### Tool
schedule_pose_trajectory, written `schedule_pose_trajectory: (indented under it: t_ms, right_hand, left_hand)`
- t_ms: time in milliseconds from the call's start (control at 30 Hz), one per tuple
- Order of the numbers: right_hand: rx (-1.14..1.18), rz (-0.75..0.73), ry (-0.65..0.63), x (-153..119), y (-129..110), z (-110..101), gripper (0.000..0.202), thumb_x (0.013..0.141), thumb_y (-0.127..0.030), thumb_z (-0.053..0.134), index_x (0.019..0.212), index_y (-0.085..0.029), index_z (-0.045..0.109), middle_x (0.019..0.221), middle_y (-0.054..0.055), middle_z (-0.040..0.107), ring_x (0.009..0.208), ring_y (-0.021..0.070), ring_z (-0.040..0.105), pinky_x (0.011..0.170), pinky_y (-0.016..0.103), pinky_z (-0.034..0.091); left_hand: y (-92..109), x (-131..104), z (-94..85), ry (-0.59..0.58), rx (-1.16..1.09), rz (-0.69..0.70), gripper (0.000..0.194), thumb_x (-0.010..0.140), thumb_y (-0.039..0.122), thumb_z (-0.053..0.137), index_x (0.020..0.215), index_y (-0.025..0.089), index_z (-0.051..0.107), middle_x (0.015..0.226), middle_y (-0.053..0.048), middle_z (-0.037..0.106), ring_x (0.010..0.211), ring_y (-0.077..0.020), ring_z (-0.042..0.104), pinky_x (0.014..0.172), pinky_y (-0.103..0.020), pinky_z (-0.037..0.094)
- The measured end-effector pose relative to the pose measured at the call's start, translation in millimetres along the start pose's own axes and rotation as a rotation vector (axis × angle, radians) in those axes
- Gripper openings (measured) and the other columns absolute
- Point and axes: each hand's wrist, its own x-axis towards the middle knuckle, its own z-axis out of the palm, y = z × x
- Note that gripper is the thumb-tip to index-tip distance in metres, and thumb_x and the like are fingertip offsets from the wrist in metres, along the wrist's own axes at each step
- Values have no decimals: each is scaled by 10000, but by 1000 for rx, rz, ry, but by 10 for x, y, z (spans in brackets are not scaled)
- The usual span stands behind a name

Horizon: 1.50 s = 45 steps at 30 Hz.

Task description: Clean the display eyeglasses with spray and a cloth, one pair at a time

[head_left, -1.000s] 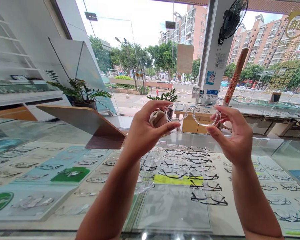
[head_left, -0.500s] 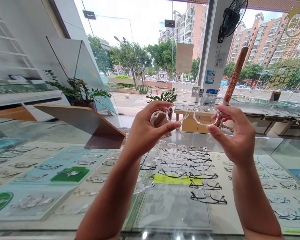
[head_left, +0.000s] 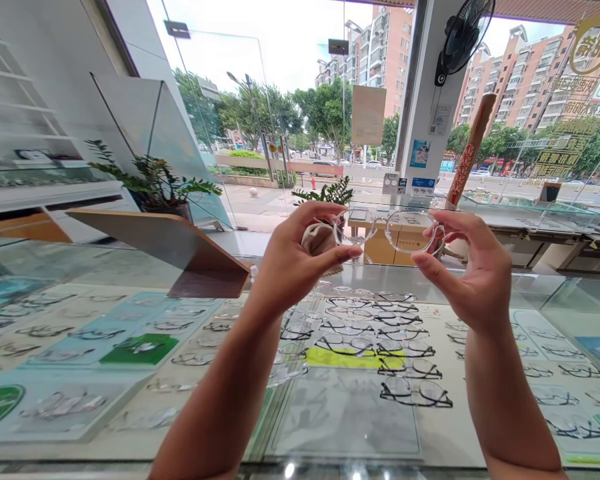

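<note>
A pair of clear-framed glasses [head_left: 389, 245] is held up in front of me, above the glass counter. My left hand [head_left: 305, 250] pinches its left side between thumb and fingers. A beige cloth [head_left: 319, 240] is also tucked in that hand, behind the thumb. On the other side, my right hand [head_left: 473, 270] grips the right rim with thumb and fingertips. Through the lenses a wooden cabinet [head_left: 380, 248] shows in the background.
Under the glass lie rows of spectacles [head_left: 415, 393], a green pad [head_left: 140, 349] and a yellow-green strip [head_left: 350, 358]. A tilted wooden-edged board [head_left: 170, 243] stands at the left, before a potted plant [head_left: 163, 190]. A fan [head_left: 465, 37] hangs upper right.
The glasses have tilted slightly between my hands, so the lenses and temples sit at a different angle. Both hands have stayed nearly in place.
</note>
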Motion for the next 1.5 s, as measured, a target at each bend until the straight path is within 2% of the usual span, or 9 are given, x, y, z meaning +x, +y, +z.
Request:
schedule_pose_trajectory:
  t_ms: [267,867,1500]
  right_hand:
    - [84,61,-105,101,168,-31,373,875,-420,793,1222,-306,719,1200,37,727,1103,241,686,898,429,581]
    - [120,75,-173,120,314,38,374,852,-410,821,1196,-278,753,1154,49,731,1039,227,682,880,427,581]
    - [140,121,-186,119,368,56,363,833,-371,810,1175,-270,742,1144,48,734,1032,229,683,877,435,566]
  left_hand:
    - [88,-60,28,94,62,72,520,716,535,924,1112,270,714,1029,-29,726,941,-202,674,823,-337,550]
    - [106,-67,26,148,221,221,510,758,568,883,1124,263,701,1003,-25,688,887,-189,628,764,-329,539]
    - [122,-66,37,136,274,289,546,763,610,853,1139,245,699,972,-36,648,867,-191,615,749,-335,552]
